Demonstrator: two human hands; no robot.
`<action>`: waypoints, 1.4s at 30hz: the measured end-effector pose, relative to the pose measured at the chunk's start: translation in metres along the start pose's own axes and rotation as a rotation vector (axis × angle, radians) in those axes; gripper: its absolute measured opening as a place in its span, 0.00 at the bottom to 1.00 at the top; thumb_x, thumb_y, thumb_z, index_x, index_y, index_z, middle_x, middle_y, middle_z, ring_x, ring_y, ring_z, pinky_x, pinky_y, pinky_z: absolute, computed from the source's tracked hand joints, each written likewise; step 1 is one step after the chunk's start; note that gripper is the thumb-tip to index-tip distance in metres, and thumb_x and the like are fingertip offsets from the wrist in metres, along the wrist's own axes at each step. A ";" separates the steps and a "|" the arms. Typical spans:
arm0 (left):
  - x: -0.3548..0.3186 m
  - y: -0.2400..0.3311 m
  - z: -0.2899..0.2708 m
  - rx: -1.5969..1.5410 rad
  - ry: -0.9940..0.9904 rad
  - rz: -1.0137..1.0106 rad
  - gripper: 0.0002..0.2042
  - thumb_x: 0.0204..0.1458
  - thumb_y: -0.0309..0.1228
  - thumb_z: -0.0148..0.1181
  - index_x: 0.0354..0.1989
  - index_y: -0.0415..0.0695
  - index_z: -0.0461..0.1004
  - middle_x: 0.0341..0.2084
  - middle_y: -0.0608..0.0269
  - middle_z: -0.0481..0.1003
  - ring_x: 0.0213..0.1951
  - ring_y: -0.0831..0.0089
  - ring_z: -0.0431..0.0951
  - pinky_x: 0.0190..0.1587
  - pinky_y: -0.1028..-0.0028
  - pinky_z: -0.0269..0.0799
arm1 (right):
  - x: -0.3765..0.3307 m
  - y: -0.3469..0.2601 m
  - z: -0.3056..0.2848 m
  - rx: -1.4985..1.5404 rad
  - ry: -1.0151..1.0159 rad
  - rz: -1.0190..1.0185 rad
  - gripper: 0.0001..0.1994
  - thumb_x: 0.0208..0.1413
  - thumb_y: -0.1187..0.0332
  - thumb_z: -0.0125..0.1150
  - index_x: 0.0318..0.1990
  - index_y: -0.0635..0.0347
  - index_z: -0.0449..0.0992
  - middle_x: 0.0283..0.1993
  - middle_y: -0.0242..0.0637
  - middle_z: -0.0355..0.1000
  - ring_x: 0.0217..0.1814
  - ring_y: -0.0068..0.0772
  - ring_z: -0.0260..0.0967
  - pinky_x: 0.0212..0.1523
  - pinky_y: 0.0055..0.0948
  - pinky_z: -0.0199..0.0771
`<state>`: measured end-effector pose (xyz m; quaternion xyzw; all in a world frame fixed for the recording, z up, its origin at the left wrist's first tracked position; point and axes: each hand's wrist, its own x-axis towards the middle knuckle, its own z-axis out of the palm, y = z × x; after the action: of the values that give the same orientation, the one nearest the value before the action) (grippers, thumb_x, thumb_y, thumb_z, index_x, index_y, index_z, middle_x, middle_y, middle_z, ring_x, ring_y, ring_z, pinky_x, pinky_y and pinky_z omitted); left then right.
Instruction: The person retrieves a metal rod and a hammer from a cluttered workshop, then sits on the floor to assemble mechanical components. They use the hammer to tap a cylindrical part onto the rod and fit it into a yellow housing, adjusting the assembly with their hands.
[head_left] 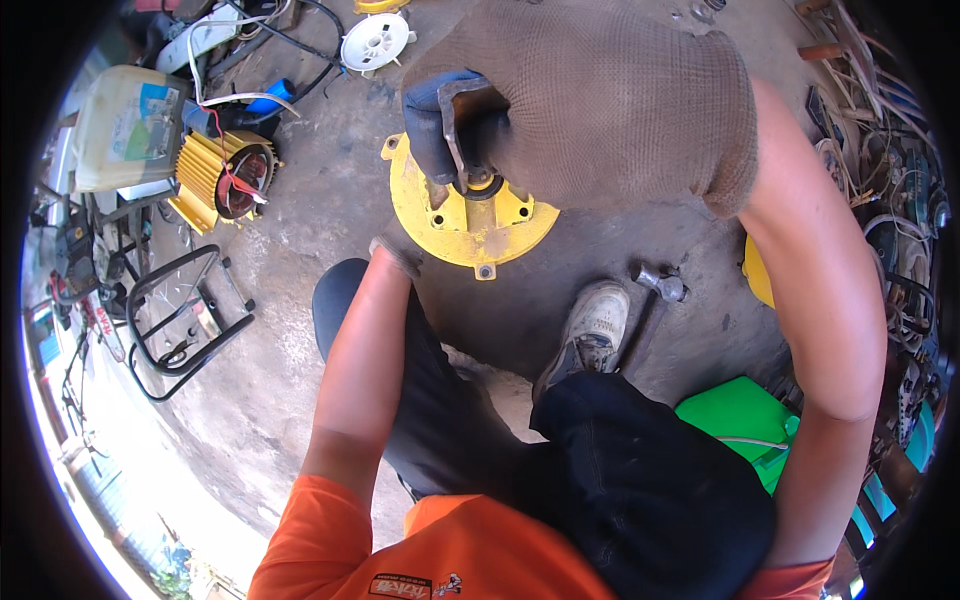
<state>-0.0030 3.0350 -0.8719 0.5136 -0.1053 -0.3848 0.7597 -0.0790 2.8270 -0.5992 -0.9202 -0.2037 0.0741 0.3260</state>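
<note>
My right hand (600,110), in a brown knit glove with dark blue fingers, is closed round a rusty, bent metal piece (455,130). The piece stands over the centre of a round yellow end cover (480,240), where a dark ring shows; whether the two touch is hard to make out. The cover has bolt holes and small lugs on its rim. My left hand (400,256) is at the cover's near left edge. Only its glove cuff and wrist show; its fingers are hidden.
A finned yellow motor housing (208,170) with loose wires lies left, near a plastic jug (130,130) and a black metal frame (190,320). A white fan (376,42) lies beyond. A hammer (655,300) rests by my shoe (597,320), with a green container (740,420) at right.
</note>
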 end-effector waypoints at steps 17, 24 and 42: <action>-0.007 -0.010 -0.003 0.458 0.127 0.065 0.22 0.61 0.42 0.53 0.61 0.47 0.67 0.58 0.57 0.71 0.58 0.59 0.72 0.62 0.59 0.66 | 0.028 0.016 0.014 -0.924 -0.001 -0.391 0.12 0.45 0.75 0.64 0.39 0.51 0.83 0.33 0.38 0.79 0.37 0.41 0.79 0.38 0.36 0.79; -0.013 -0.007 -0.011 0.638 0.211 0.087 0.21 0.60 0.41 0.54 0.61 0.47 0.68 0.58 0.57 0.72 0.58 0.59 0.72 0.62 0.59 0.66 | 0.013 0.027 -0.011 -0.242 0.192 -0.231 0.11 0.52 0.66 0.61 0.37 0.66 0.78 0.32 0.44 0.78 0.34 0.41 0.77 0.35 0.31 0.76; 0.012 -0.035 -0.013 0.910 0.212 0.094 0.20 0.59 0.39 0.57 0.58 0.46 0.71 0.57 0.58 0.73 0.58 0.59 0.71 0.61 0.61 0.66 | -0.164 0.228 0.186 1.854 1.393 0.797 0.12 0.61 0.66 0.52 0.45 0.67 0.72 0.41 0.52 0.73 0.39 0.48 0.77 0.42 0.40 0.84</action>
<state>-0.0043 3.0297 -0.9104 0.8256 -0.2082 -0.2102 0.4805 -0.2033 2.7024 -0.8867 -0.1808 0.4397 -0.2223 0.8512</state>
